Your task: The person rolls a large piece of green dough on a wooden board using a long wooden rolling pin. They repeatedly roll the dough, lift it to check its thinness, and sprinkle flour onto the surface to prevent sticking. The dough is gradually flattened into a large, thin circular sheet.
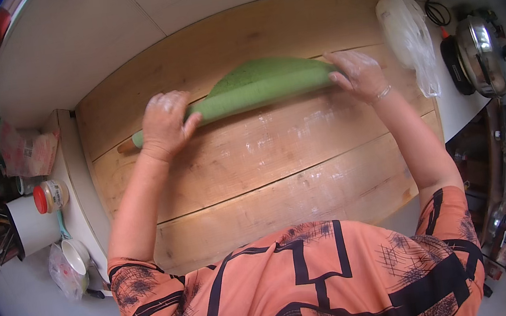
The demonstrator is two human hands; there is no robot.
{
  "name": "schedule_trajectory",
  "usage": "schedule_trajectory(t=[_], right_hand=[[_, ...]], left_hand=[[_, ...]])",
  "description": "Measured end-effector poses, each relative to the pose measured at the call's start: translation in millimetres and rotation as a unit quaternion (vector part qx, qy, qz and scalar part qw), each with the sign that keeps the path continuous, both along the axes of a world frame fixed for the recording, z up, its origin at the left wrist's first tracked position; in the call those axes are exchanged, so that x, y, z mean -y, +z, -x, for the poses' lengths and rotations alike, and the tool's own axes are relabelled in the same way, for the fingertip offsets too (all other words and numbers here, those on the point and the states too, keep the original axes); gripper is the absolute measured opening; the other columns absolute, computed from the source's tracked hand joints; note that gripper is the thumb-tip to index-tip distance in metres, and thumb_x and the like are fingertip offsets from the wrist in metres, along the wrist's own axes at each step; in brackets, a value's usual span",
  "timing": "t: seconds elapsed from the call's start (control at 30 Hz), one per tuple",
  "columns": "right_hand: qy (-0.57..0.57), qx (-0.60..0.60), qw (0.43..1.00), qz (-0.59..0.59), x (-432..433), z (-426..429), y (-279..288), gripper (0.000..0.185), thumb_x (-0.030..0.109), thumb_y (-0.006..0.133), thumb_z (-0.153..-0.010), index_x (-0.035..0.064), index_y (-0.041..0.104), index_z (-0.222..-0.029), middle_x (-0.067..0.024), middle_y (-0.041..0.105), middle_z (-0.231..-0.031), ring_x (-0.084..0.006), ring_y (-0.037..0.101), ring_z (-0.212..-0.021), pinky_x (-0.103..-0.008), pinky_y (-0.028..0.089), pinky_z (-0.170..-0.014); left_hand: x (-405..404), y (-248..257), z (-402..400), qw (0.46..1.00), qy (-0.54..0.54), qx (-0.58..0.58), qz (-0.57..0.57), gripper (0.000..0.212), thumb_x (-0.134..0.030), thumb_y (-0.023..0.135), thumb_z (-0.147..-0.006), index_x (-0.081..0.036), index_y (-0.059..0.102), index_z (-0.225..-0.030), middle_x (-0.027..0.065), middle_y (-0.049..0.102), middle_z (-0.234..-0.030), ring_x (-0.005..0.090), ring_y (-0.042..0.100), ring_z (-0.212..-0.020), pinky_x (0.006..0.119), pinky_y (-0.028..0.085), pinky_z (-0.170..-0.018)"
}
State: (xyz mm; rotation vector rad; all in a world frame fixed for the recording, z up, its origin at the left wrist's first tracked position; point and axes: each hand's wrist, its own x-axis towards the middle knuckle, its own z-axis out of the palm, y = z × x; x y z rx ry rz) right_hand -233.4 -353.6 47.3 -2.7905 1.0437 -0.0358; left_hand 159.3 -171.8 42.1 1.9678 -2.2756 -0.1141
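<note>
A sheet of green dough [254, 72] is wrapped around a long wooden rolling pin [127, 146], with a rounded flap lying flat beyond the roll. The pin's bare brown end sticks out at the left. My left hand [169, 121] rests over the left part of the wrapped pin, thumb pointing inward. At the right end of the roll my right hand [358, 72] curls over it, its far fingers beside the flap's edge. White flour dusts both hands. Beneath lies a plank board [253, 158] with flour smears.
White plastic bags [405, 37] lie on the board's right edge. Beyond them stand an electric pan [481, 56] and a coiled black cord [437, 11]. At left are a red-lidded jar [53, 196], a white utensil holder [35, 224] and a white bowl [75, 256].
</note>
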Motion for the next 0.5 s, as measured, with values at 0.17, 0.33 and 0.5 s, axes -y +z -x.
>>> schedule_trajectory(t=[0.17, 0.33, 0.5], right_hand=[[0.083, 0.018, 0.995, 0.044, -34.0, 47.3, -20.4, 0.059, 0.035, 0.062, -0.083, 0.0170, 0.045, -0.137, -0.0116, 0.046, -0.136, -0.0330, 0.047, -0.121, -0.0458, 0.037, -0.103], [0.035, -0.005, 0.999, 0.038, -44.5, 47.6, -11.3, 0.066, 0.029, 0.072, -0.074, 0.0154, 0.046, -0.134, -0.0118, 0.053, -0.124, -0.0324, 0.051, -0.113, -0.0437, 0.041, -0.099], [0.034, -0.065, 0.997, 0.011, -31.6, 54.0, -18.9, 0.057, 0.028, 0.075, -0.072, 0.0122, 0.053, -0.122, -0.0109, 0.056, -0.115, -0.0308, 0.054, -0.108, -0.0404, 0.046, -0.093]], left_hand=[[-54.2, -27.2, 29.5, 0.996, -0.080, -0.006, 0.042, 0.071, -0.039, 0.065, -0.079, -0.004, 0.041, -0.136, 0.0169, 0.052, -0.130, 0.0305, 0.050, -0.117, 0.044, 0.038, -0.098], [-60.3, -37.4, 23.3, 0.996, -0.079, 0.017, 0.045, 0.069, -0.036, 0.070, -0.075, -0.005, 0.045, -0.132, 0.0129, 0.058, -0.114, 0.0278, 0.056, -0.102, 0.040, 0.044, -0.087], [-44.5, -41.5, -11.0, 0.988, -0.133, 0.016, 0.082, 0.065, -0.034, 0.071, -0.074, -0.005, 0.048, -0.128, 0.0131, 0.058, -0.102, 0.0300, 0.058, -0.091, 0.039, 0.047, -0.078]])
